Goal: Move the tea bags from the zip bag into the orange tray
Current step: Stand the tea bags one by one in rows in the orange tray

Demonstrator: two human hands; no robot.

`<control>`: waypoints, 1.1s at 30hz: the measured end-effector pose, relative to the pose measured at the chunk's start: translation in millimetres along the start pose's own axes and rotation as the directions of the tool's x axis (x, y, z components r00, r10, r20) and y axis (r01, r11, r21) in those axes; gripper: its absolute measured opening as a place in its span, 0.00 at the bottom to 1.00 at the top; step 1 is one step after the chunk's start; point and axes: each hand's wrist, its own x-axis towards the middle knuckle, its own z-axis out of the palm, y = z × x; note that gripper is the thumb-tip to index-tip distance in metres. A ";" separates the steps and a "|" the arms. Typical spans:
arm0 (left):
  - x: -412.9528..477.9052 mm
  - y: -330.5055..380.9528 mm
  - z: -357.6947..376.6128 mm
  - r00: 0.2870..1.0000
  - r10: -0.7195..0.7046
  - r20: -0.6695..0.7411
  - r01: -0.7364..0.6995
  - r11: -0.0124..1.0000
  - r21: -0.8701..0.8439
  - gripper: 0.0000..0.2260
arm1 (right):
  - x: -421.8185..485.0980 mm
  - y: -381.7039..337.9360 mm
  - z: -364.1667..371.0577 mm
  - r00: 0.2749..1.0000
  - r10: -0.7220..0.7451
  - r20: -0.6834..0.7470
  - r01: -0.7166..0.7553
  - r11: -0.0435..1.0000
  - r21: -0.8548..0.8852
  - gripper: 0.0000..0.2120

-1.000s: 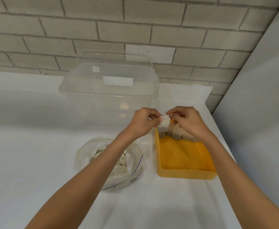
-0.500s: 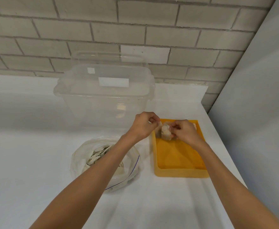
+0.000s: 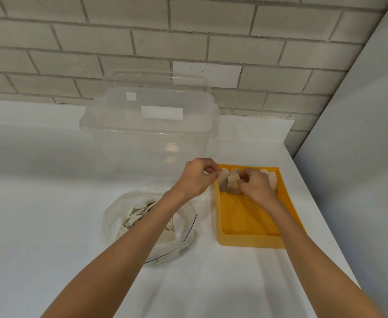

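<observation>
Tea bags stand in a row along the far wall of the orange tray, under both hands. The right hand curls round one upright tea bag. Just beside it, the left hand has curled fingers (whether they pinch anything, I cannot tell). The zip bag, with more inside, lies on the desk beneath the left forearm.

No text, brand or number can be read. Two white labels are seen on the clear plastic container: a wide rectangular label on its near side just under the rim, and a small square sticker higher up to the left. Both appear blank; no print can be made out.
</observation>
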 end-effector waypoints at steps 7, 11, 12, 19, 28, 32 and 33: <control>-4.3 1.5 0.4 1.000 -0.002 0.015 0.002 1.000 0.003 0.07 | -0.5 -2.6 5.3 0.999 -0.005 -0.037 -0.001 0.989 -0.150 0.10; -5.1 4.0 -1.8 1.000 0.008 0.015 -0.008 1.000 0.001 0.07 | -0.9 -6.5 7.4 0.998 0.011 -0.070 -0.025 0.980 -0.197 0.11; -5.5 4.4 -2.5 1.000 0.010 0.017 -0.010 1.000 0.000 0.07 | -1.2 -7.1 7.2 0.997 0.009 -0.076 -0.024 0.980 -0.198 0.12; -12.4 9.1 -11.4 0.999 -0.006 0.043 0.009 0.998 -0.057 0.07 | -7.2 -11.8 -5.7 0.992 -0.060 -0.111 0.033 0.972 -0.233 0.09; -52.6 18.0 -56.3 0.998 -0.021 0.064 0.027 0.996 -0.085 0.05 | -41.4 -77.9 -18.8 0.950 -0.313 0.011 0.311 0.946 0.096 0.04; -82.9 6.8 -83.8 0.994 -0.108 0.027 0.108 0.994 -0.006 0.05 | -61.6 -108.6 -8.2 0.899 -0.404 0.171 0.360 0.902 0.238 0.03; -89.2 2.4 -89.7 0.988 -0.148 0.032 0.147 0.989 0.026 0.06 | -66.4 -114.8 -3.5 0.877 -0.431 0.211 0.377 0.890 0.255 0.03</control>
